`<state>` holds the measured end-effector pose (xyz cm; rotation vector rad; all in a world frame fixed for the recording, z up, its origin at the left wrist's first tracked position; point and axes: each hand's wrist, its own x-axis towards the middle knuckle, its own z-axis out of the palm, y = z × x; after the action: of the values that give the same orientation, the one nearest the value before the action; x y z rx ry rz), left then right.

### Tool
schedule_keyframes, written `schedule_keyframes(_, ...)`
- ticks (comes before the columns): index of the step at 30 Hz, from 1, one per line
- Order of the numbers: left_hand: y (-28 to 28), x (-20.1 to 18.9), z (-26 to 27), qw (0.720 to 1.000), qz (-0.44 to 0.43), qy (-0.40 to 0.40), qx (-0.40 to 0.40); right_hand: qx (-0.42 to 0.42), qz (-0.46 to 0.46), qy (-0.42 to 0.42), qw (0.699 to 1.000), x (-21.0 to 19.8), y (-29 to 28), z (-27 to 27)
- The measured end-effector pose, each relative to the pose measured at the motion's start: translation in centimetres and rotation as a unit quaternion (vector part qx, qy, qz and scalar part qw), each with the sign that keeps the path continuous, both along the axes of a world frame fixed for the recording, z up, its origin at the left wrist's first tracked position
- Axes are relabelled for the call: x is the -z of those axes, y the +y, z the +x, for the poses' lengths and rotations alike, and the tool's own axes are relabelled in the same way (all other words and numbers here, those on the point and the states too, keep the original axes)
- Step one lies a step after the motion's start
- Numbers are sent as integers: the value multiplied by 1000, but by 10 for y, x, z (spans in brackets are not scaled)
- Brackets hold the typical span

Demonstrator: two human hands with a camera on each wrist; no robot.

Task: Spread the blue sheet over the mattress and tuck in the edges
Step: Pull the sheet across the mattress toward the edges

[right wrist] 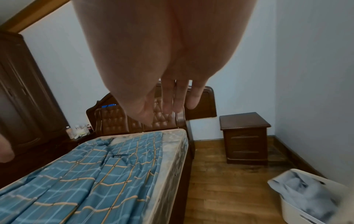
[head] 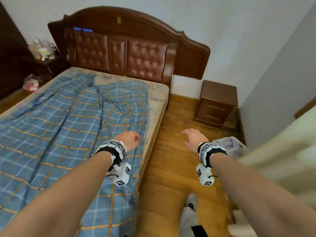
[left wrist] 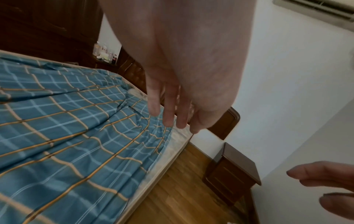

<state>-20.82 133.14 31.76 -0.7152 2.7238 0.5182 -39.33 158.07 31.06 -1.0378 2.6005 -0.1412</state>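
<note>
A blue plaid sheet (head: 68, 125) (left wrist: 67, 136) (right wrist: 95, 174) lies wrinkled over the mattress (head: 157, 103) (right wrist: 175, 145). A bare strip of mattress shows along the right side and at the head end. My left hand (head: 130, 139) (left wrist: 170, 116) hovers above the sheet's right edge with loose fingers and holds nothing. My right hand (head: 193, 137) (right wrist: 172, 103) is open over the wooden floor beside the bed, fingers straight, touching nothing.
A padded wooden headboard (head: 119, 52) stands against the wall. A brown nightstand (head: 217, 103) sits to the right of the bed. A white basket with grey cloth (head: 229, 146) (right wrist: 306, 197) is on the floor by my right hand. Bottles (head: 42, 50) crowd the left nightstand.
</note>
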Motion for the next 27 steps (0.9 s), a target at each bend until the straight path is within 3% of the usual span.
schedule_keyframes(6,-50,9,-152,993,-2,-66,-94,-52,7,-50,997,18,-69,-191)
schedule_keyframes(14,-130,5,-301,974,27,-58,-218,-174,29,-52,983,1,-207,-388)
schedule_keyframes(22,-244,60,-492,970,87,-75,-214,-275,86,42,957,15,-357,-575)
schedule_keyframes(27,-317,44,-591,967,98,-58,-227,-308,128,30,942,22,-455,-666)
